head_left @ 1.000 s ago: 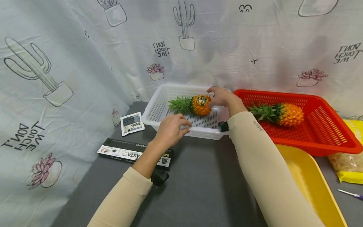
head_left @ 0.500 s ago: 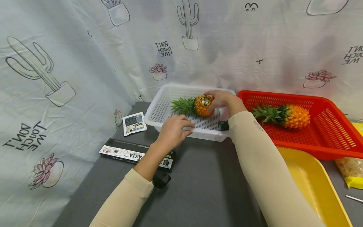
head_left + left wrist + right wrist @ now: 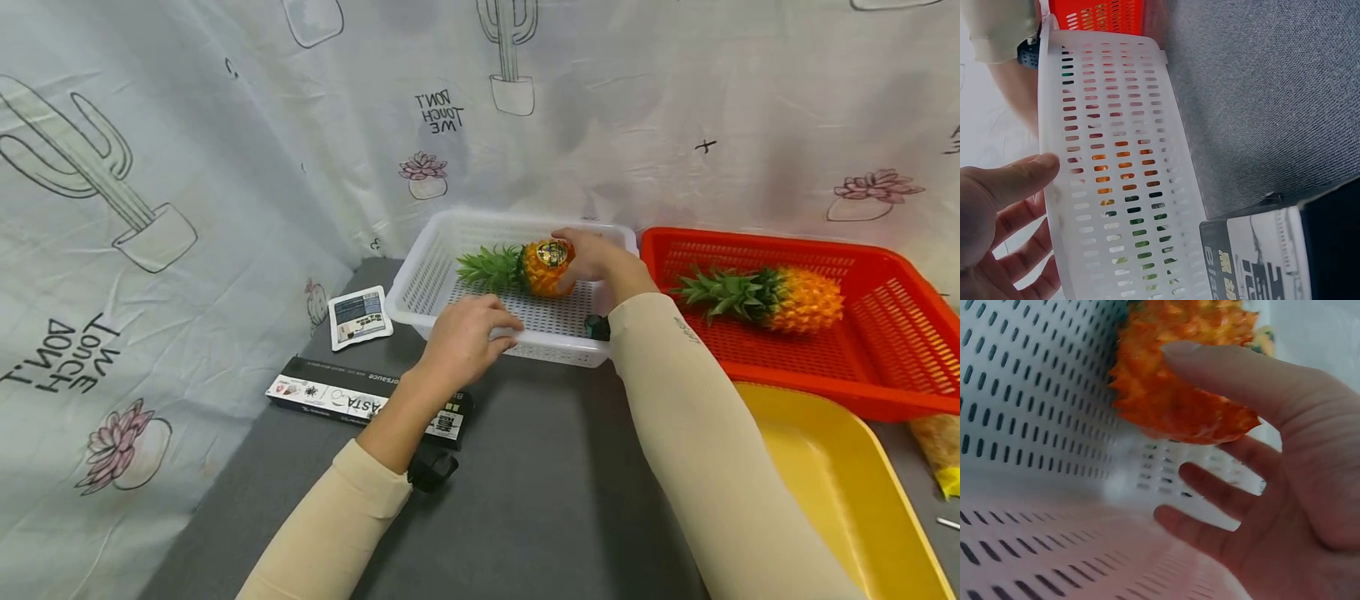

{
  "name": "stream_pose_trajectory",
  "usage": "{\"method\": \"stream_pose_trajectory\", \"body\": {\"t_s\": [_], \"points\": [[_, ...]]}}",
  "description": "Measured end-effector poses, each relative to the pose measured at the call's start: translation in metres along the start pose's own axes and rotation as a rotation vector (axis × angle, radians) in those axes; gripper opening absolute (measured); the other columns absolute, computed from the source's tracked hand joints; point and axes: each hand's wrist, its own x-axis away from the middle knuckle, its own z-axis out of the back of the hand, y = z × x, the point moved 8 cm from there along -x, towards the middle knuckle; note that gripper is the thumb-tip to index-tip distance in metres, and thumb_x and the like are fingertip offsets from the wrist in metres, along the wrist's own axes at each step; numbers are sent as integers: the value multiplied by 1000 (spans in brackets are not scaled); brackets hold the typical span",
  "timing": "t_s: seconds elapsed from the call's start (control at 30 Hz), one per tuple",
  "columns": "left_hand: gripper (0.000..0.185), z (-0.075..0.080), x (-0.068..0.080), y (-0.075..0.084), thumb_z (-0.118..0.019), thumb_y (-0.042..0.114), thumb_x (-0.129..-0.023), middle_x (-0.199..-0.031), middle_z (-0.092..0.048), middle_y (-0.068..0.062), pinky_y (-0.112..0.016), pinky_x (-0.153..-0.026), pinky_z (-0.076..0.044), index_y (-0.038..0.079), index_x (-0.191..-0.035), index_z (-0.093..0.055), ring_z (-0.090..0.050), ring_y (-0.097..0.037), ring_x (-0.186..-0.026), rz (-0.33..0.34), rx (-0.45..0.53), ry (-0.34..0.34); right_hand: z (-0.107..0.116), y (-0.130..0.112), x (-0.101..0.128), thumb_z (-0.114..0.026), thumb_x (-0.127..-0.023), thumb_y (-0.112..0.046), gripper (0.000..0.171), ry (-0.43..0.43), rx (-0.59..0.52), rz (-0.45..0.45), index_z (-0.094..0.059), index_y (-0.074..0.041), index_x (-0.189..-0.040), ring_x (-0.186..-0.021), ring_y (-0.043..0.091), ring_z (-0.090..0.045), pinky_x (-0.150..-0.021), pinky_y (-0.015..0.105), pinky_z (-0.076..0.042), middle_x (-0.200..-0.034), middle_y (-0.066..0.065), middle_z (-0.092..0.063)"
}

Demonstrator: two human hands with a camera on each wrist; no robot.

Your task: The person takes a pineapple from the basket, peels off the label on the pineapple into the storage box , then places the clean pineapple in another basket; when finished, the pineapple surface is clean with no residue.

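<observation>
A toy-like orange pineapple (image 3: 546, 268) with green leaves and a dark round sticker lies on its side in the white perforated basket (image 3: 558, 346). My right hand (image 3: 596, 257) grips its rounded end. In the right wrist view, the thumb lies across the orange pineapple (image 3: 1179, 394), while the lower fingers of the right hand (image 3: 1272, 469) stand apart from it. At the basket's front rim, my left hand (image 3: 468, 333) pinches the edge. The left wrist view shows the left thumb on the near side of the white basket (image 3: 1107, 225) and the other fingers behind the rim.
Right of the white basket stands a red basket (image 3: 892, 392) holding another pineapple (image 3: 806, 300). A yellow tray (image 3: 817, 450) lies before it. Under the left forearm is a black-and-white pasta box (image 3: 337, 392), with a white packet (image 3: 360, 318) behind. A patterned curtain (image 3: 637, 108) hangs at the back.
My right hand has closed from just over the pineapple's end to a grip around it. The left hand stays at the rim. The head view has shifted slightly.
</observation>
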Motion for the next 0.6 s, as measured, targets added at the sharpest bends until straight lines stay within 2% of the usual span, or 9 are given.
{"method": "stream_pose_trajectory", "body": {"t_s": [0.23, 0.47, 0.6], "points": [[19, 0, 0, 0, -78, 25, -93, -111, -74, 2, -44, -89, -53, 22, -112, -82, -66, -25, -104, -3, -1, 3, 0, 2, -3, -82, -84, -13, 95, 25, -11, 15, -28, -15, -162, -140, 40, -40, -122, 60, -30, -158, 20, -39], [19, 1, 0, 1, -78, 25, -93, -112, -74, 2, -44, -87, -53, 22, -112, -82, -66, -26, -103, -11, -9, -1, -1, 4, -1, -85, -81, -13, 102, 13, -15, -13, -26, -18, -164, -142, 41, -36, -121, 65, -28, -159, 18, -38], [20, 1, 1, 1, -78, 25, -93, -112, -74, 2, -44, -88, -53, 23, -113, -82, -65, -26, -104, -1, -11, -9, -3, 3, -3, -86, -80, -12, 102, 15, 21, -4, -27, -18, -163, -142, 41, -37, -121, 66, -27, -158, 18, -40]]}}
